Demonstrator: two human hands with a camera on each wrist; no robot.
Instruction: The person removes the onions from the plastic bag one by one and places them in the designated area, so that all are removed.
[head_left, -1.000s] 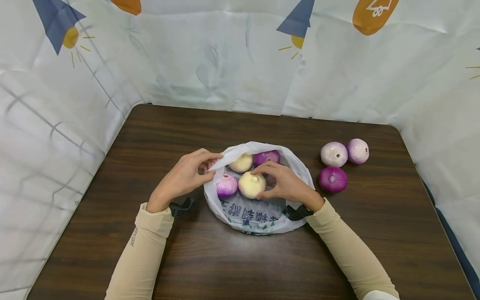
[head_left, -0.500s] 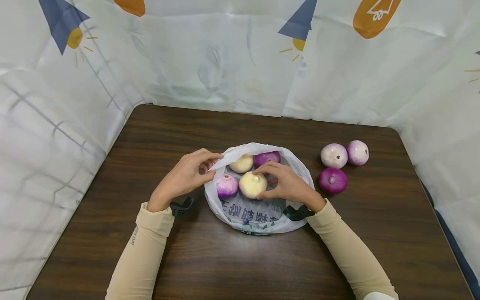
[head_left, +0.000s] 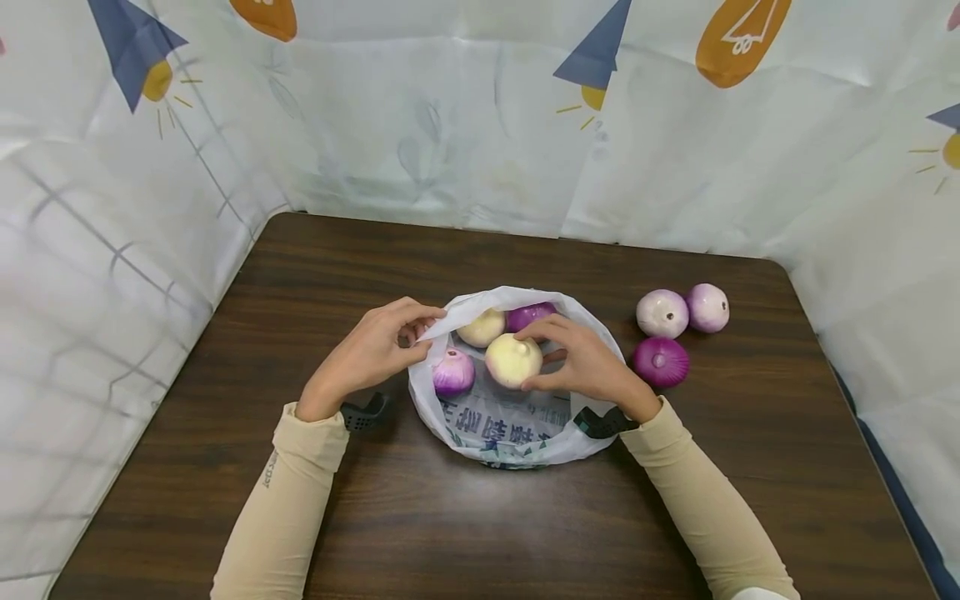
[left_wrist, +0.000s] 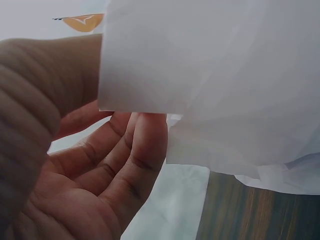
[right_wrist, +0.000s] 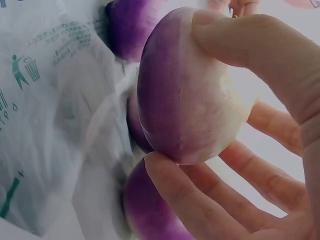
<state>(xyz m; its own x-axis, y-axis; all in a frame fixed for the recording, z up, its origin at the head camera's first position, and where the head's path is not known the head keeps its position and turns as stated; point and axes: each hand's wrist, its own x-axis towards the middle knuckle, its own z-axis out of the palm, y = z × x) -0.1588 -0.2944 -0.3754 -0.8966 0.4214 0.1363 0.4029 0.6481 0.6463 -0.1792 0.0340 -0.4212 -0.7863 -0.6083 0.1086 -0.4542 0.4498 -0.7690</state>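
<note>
**Right hand (head_left: 588,358) is gripping a pale onion (head_left: 513,361) at the mouth of the bag (head_left: 517,455)**

And here the pale onion is sitting between thumb and fingers, purple showing down one side in the right wrist view; whether it is touching the bag's bottom, I cannot tell. The left hand (head_left: 375,350) is pinching the bag's rim, thumb and fingers on white plastic. Inside, a second onion (head_left: 482,328), a purple onion (head_left: 531,315) and a pink onion (head_left: 453,372) are lying near the held one.

Now the lettering! Large dark characters (head_left: 495,427) are running across the inside of the bag, partly covered, and I am not managing to read them. The right wrist view is giving us green print (right_wrist: 75,42), too soft to make out, and a green figure (right_wrist: 20,73) standing beside a bin (right_wrist: 32,69). Small dark letters (head_left: 268,471) are showing on the left sleeve (head_left: 277,525), too tiny to read.

Out to the table (head_left: 487,533): brown woodgrain, rounded far corners, a soft gleam near the front. Right of the bag, two whitish onions (head_left: 662,313) and a dark onion (head_left: 660,362) are clustering close together. White sheeting (head_left: 450,150) is hanging behind and on both sides, creased, carrying blue lamps (head_left: 596,50) and orange patches (head_left: 742,42) with white bulb drawings; grey lines are crossing its left side.
</note>
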